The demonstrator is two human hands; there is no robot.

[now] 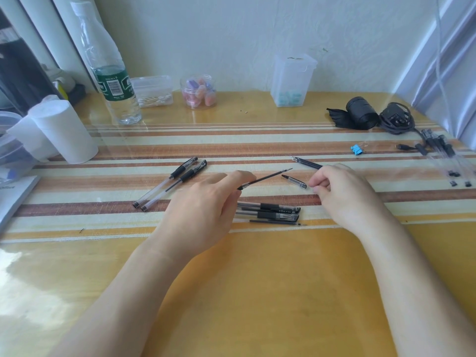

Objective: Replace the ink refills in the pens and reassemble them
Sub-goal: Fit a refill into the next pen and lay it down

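My left hand [203, 202] pinches the near end of a thin black ink refill [268, 177], which points up and to the right above the table. My right hand [342, 191] hovers with loosely curled fingers and nothing visible in them. Its fingertips are just right of a short clear pen piece with a black tip [295, 181] lying on the mat. Several loose refills [306, 162] lie behind that hand. Two capped pens [177, 180] lie side by side at the left. Two more pens [270, 212] and a loose refill [278, 222] lie beside my left hand.
A water bottle [113, 81], white paper rolls [64, 130], a swab box [152, 91], a jar of erasers [198, 92] and a clear tub [292, 81] line the back. A black roll [360, 113], cable [396, 119], blue binder clip [356, 149] and more pens [443, 150] sit right.
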